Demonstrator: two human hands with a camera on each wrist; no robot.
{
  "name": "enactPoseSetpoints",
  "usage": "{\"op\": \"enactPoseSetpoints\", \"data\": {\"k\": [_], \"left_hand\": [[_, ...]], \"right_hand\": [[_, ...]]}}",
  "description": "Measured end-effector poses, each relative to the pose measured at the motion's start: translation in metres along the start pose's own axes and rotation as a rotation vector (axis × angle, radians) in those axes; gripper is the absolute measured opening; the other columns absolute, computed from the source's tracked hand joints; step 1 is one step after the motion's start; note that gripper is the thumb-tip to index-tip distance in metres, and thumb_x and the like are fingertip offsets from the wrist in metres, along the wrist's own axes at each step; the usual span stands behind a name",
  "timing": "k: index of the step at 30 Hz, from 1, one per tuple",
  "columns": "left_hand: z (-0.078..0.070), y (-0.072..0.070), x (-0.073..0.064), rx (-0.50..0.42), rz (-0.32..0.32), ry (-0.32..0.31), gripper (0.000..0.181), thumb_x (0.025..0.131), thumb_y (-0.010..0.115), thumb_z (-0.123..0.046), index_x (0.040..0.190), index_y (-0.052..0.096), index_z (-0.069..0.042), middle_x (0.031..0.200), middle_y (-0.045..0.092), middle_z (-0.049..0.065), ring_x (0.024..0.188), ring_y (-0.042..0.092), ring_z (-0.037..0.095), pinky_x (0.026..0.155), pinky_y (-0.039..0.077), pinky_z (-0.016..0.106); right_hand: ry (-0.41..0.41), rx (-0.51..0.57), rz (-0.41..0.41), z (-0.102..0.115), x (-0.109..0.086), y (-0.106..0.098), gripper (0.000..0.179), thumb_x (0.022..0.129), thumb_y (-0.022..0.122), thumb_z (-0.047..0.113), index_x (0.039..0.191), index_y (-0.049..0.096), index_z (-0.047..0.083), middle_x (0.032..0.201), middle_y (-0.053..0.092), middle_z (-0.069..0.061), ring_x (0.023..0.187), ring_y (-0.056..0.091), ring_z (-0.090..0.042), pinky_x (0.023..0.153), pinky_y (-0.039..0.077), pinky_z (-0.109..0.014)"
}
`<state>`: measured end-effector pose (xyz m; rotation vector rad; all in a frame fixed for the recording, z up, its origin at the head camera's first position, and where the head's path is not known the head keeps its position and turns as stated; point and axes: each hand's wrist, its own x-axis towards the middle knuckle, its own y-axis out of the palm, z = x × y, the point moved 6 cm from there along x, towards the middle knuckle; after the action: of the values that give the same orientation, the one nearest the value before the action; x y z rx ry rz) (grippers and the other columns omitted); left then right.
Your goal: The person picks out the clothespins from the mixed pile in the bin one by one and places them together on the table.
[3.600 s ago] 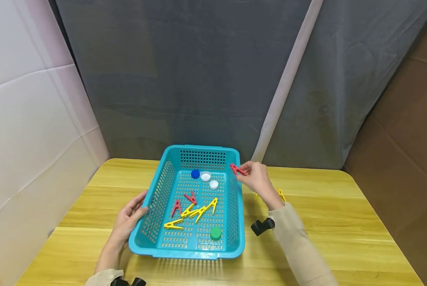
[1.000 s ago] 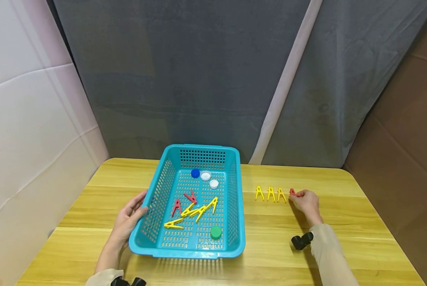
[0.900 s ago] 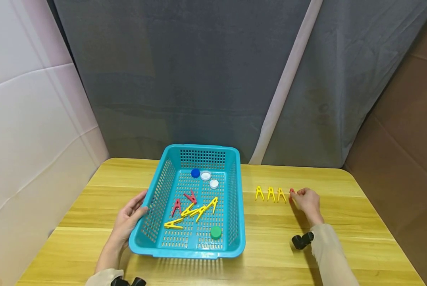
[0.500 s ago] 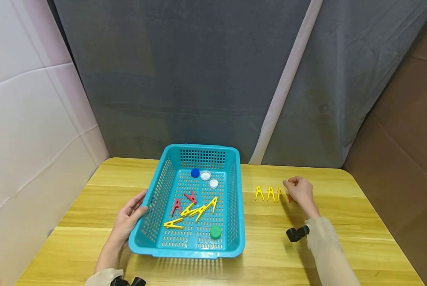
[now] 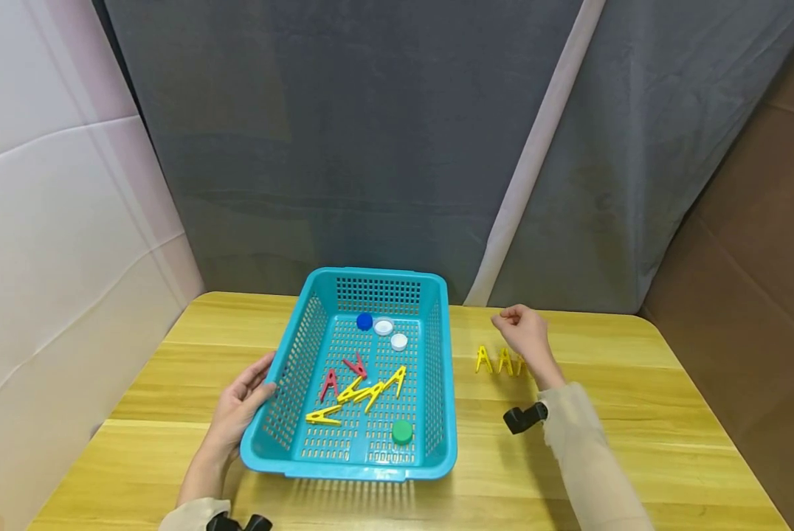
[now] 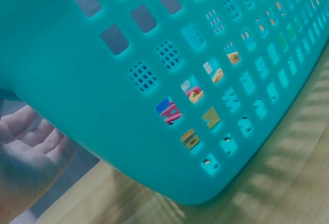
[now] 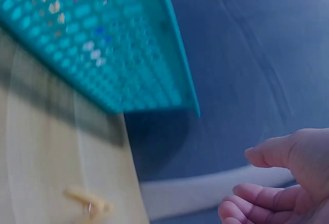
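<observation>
My left hand [image 5: 234, 409] holds the left rim of a teal plastic basket [image 5: 344, 470], thumb over the edge and fingers along the outside. In the basket lie two red clothespins [image 5: 329, 383] and several yellow clothespins [image 5: 397, 380]. My right hand [image 5: 525, 335] hovers over the table to the right of the basket, loosely curled; the right wrist view shows nothing between thumb and fingers. Just below it stands a row of yellow clothespins [image 5: 482, 359], partly covered by the hand and wrist. The red clothespin at the end of that row is hidden behind the arm.
A blue cap [image 5: 364, 321], two white caps [image 5: 399, 341] and a green cap [image 5: 402, 432] also lie in the basket. The wooden table [image 5: 609, 442] ends at a grey curtain [image 5: 397, 147] behind, with a pale pole [image 5: 536, 155] slanting across it.
My right hand carried a red clothespin out of the basket, set it at the row's right end, let go and moved back left toward the basket. The left hand stays on the rim.
</observation>
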<state>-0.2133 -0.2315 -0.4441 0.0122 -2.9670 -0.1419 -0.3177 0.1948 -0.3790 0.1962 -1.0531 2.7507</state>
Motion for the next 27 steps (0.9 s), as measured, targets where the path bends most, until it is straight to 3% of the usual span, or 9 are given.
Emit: {"op": "enactPoseSetpoints", "data": {"k": [12,27], "left_hand": [[0.000,0.001,0.000,0.000,0.002,-0.002,0.055,0.094,0.051,-0.001,0.139,0.025,0.016,0.116,0.055,-0.020,0.105,0.053,-0.004,0.084,0.047,0.014],[0.000,-0.001,0.000,-0.017,0.006,0.005,0.055,0.094,0.051,0.000,0.139,0.025,0.016,0.116,0.056,-0.019,0.105,0.053,-0.004,0.084,0.048,0.015]], "right_hand": [[-0.227,0.059,0.008,0.063,-0.007,0.032,0.021,0.083,0.064,0.014,0.089,0.066,-0.006,0.076,0.064,-0.013,0.066,0.058,-0.025,0.061,0.050,-0.033],[-0.235,0.069,0.185,0.109,-0.008,0.082,0.024,0.086,0.067,0.014,0.100,0.065,-0.006,0.088,0.066,-0.015,0.081,0.063,-0.026,0.072,0.053,-0.035]]}}
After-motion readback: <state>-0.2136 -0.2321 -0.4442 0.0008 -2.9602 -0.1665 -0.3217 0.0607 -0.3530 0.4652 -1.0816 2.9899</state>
